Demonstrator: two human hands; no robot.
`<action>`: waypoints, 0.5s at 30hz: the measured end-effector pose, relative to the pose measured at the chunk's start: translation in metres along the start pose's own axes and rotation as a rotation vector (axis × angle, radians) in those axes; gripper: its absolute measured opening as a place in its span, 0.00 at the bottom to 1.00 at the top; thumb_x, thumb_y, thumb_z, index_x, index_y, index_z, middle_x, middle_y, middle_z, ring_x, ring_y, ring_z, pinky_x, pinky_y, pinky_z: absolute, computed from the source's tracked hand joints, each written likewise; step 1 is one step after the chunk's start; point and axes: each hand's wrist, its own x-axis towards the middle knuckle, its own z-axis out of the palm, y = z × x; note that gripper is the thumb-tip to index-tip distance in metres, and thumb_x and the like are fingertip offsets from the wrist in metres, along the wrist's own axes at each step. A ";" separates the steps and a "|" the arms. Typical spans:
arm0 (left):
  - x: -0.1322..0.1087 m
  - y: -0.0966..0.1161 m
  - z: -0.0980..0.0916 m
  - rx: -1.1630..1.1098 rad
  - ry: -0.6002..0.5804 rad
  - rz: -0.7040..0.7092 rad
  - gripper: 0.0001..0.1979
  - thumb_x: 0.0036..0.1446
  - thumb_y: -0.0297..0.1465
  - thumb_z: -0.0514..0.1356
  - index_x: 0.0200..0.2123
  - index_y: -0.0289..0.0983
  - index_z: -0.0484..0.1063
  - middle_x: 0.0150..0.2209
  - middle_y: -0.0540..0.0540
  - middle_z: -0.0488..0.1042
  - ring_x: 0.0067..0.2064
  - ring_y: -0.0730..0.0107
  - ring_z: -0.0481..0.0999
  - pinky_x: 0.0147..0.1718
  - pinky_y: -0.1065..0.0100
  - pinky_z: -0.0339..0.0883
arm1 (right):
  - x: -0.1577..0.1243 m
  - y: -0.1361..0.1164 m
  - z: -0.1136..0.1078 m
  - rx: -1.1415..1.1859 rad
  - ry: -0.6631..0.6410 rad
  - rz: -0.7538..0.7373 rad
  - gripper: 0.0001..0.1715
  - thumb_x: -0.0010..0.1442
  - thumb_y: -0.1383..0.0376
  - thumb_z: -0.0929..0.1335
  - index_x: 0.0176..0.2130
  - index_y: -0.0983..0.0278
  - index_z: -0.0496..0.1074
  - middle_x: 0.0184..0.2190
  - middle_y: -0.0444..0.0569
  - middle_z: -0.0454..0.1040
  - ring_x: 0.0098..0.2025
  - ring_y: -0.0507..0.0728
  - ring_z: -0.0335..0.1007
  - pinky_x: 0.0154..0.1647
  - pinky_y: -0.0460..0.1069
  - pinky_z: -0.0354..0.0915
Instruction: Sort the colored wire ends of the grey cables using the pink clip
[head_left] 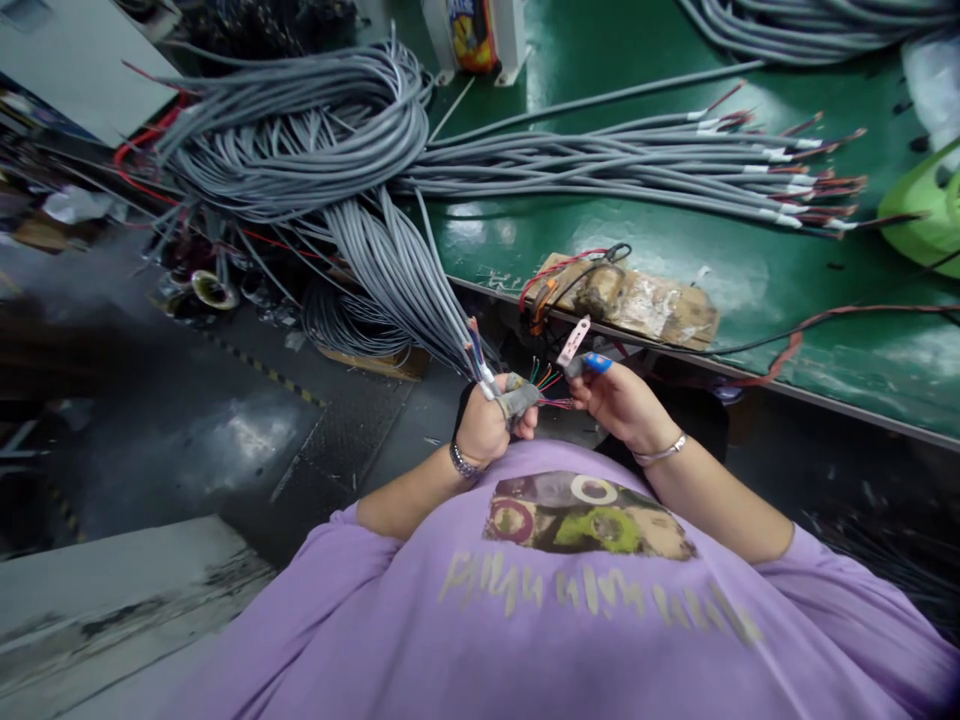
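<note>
Wires [546, 376] of several colours are fanning out just off the tabletop's [780, 268] near edge, where your left hand [491, 425] is pinching their base. Your right hand [619, 405] is pinching a pink strip [574, 342] and seemingly touching some wire tips. Cable ends [814, 185] toward the tabletop's right edge are already showing exposed cores; the wires between your hands are spreading loosely, apparently unfinished.

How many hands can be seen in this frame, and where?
2: the left hand, with coloured wires jutting from its fingers, and the right hand, beside it, holding a pink strip. No other hands show.
</note>
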 end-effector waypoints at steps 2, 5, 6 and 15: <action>0.001 0.000 -0.002 0.029 -0.039 -0.017 0.17 0.44 0.42 0.68 0.22 0.35 0.69 0.16 0.51 0.71 0.13 0.78 0.65 0.12 0.74 0.58 | 0.001 -0.004 -0.001 -0.016 -0.043 0.012 0.18 0.46 0.54 0.75 0.29 0.64 0.71 0.24 0.43 0.71 0.23 0.49 0.61 0.25 0.46 0.65; 0.002 -0.001 -0.003 0.088 -0.075 -0.032 0.16 0.46 0.40 0.67 0.21 0.35 0.69 0.16 0.51 0.71 0.13 0.78 0.65 0.12 0.75 0.57 | 0.000 -0.012 0.001 -0.099 -0.163 0.055 0.19 0.43 0.57 0.77 0.33 0.64 0.74 0.31 0.47 0.75 0.29 0.51 0.68 0.28 0.48 0.68; 0.003 -0.001 -0.004 0.113 -0.085 -0.039 0.16 0.46 0.40 0.67 0.20 0.34 0.69 0.16 0.51 0.71 0.13 0.78 0.65 0.12 0.75 0.57 | 0.000 -0.014 0.003 -0.130 -0.188 0.072 0.21 0.43 0.56 0.78 0.34 0.65 0.74 0.32 0.48 0.76 0.29 0.51 0.69 0.28 0.48 0.68; 0.002 -0.001 -0.004 0.245 -0.167 -0.106 0.16 0.46 0.40 0.67 0.19 0.34 0.69 0.15 0.51 0.70 0.13 0.79 0.65 0.12 0.76 0.57 | 0.010 -0.009 0.025 -0.326 -0.107 0.026 0.21 0.37 0.58 0.80 0.26 0.67 0.73 0.22 0.41 0.72 0.25 0.48 0.64 0.29 0.45 0.62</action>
